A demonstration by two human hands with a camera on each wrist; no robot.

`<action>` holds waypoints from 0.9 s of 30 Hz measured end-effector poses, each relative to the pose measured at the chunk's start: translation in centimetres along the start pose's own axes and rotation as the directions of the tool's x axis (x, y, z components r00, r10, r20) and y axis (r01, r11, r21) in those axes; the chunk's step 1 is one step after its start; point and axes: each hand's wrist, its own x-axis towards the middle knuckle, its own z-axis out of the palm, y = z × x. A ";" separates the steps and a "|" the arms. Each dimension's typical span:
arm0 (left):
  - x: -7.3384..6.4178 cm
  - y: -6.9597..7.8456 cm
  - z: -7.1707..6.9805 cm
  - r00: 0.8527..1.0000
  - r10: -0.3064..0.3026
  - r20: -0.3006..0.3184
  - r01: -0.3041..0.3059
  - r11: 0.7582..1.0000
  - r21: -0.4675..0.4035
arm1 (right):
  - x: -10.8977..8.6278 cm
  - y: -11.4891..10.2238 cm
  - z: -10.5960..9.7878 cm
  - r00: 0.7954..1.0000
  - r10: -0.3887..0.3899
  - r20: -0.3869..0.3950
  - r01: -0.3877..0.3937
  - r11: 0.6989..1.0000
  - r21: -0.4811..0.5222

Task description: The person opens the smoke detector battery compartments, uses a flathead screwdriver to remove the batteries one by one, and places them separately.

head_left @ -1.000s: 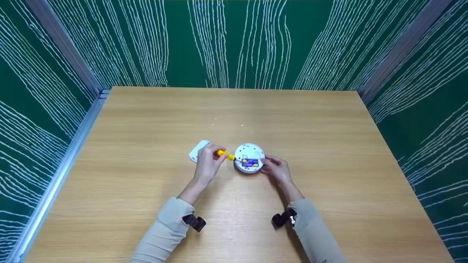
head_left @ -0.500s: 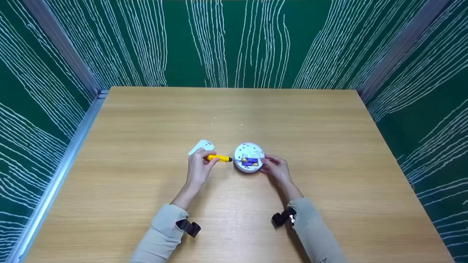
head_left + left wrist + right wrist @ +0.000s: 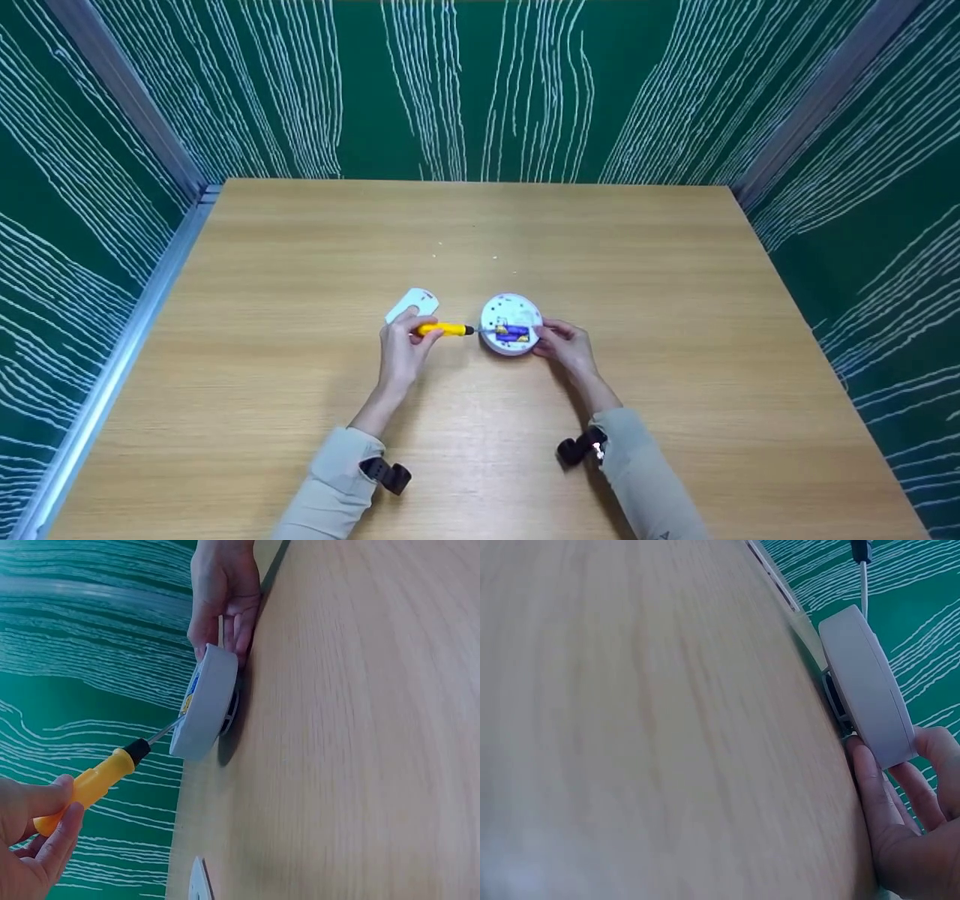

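The left hand (image 3: 400,352) partly hides the white cover (image 3: 418,301). The right wrist view's top edge crops the screwdriver (image 3: 862,553). Pale specks (image 3: 495,257) are too small to identify.

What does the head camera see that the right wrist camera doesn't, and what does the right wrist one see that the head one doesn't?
Only the head view shows the left hand, the screwdriver's yellow handle and the purple batteries.

Only the right wrist view shows the dark part under the round white thing.

Both show the right hand holding it, the metal shaft, the table and the green wall.
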 end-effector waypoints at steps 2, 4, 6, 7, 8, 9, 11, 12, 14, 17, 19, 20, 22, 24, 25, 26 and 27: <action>-0.1 -0.2 0.0 1.000 -0.009 -0.011 0.009 1.000 0.007 | 0.0 0.0 0.0 1.000 0.003 -0.004 -0.003 1.000 -0.008; -0.3 -0.5 0.1 0.999 -0.031 -0.017 0.031 0.999 0.013 | 0.0 0.0 0.0 1.000 0.008 -0.004 -0.008 1.000 -0.013; -0.4 -0.7 0.1 0.998 -0.054 -0.025 0.054 0.998 0.009 | 0.0 0.0 0.0 1.000 0.010 -0.007 -0.010 1.000 -0.011; -0.5 -0.8 0.1 0.998 -0.063 -0.029 0.063 0.998 0.009 | 0.0 0.0 0.0 1.000 0.010 -0.006 -0.010 1.000 -0.008; -0.5 -1.0 0.2 0.997 -0.073 -0.031 0.073 0.997 0.005 | 0.0 0.0 0.0 1.000 0.008 -0.006 -0.008 1.000 -0.003; -0.6 -1.1 0.2 0.996 -0.076 -0.037 0.076 0.997 -0.005 | 0.0 0.1 0.0 1.000 0.002 0.000 -0.002 1.000 -0.002; -0.7 -1.3 0.2 0.997 -0.067 -0.049 0.066 0.998 -0.018 | 0.1 0.1 0.0 1.000 -0.009 0.007 0.009 1.000 0.000; -0.7 -1.5 0.2 0.997 -0.062 -0.054 0.061 0.998 -0.022 | 0.1 0.1 0.0 1.000 -0.013 0.010 0.014 1.000 -0.003; -0.9 -1.7 0.2 0.996 -0.057 -0.063 0.055 0.998 -0.032 | 0.1 0.2 0.0 1.000 -0.021 0.015 0.021 1.000 -0.009; -1.0 -2.1 0.3 0.995 -0.070 -0.073 0.068 0.997 -0.033 | 0.1 0.1 0.0 1.000 -0.013 0.008 0.013 1.000 -0.016; -1.1 -2.2 0.3 0.993 -0.091 -0.074 0.089 0.995 -0.039 | 0.1 0.1 0.0 1.000 -0.003 0.002 0.003 1.000 -0.018; -1.2 -2.3 0.3 0.992 -0.098 -0.075 0.095 0.995 -0.037 | 0.1 0.0 0.0 1.000 0.001 -0.001 -0.001 1.000 -0.017; -1.3 -2.4 0.4 0.991 -0.109 -0.077 0.106 0.994 -0.039 | 0.1 0.0 0.0 1.000 0.009 -0.003 -0.010 1.000 -0.017; -1.4 -2.4 0.4 0.990 -0.111 -0.081 0.108 0.993 -0.041 | 0.1 -0.1 0.0 1.000 0.011 -0.005 -0.011 1.000 -0.018; -1.4 -2.4 0.4 0.990 -0.112 -0.086 0.108 0.993 -0.047 | 0.1 -0.1 0.0 1.000 0.010 -0.003 -0.010 1.000 -0.018; -1.4 -2.4 0.4 0.989 -0.113 -0.090 0.109 0.993 -0.053 | 0.1 -0.1 0.0 1.000 0.012 -0.004 -0.012 1.000 -0.017; -1.5 -2.4 0.4 0.989 -0.116 -0.093 0.110 0.992 -0.061 | 0.1 0.0 0.0 1.000 0.015 -0.003 -0.015 1.000 -0.013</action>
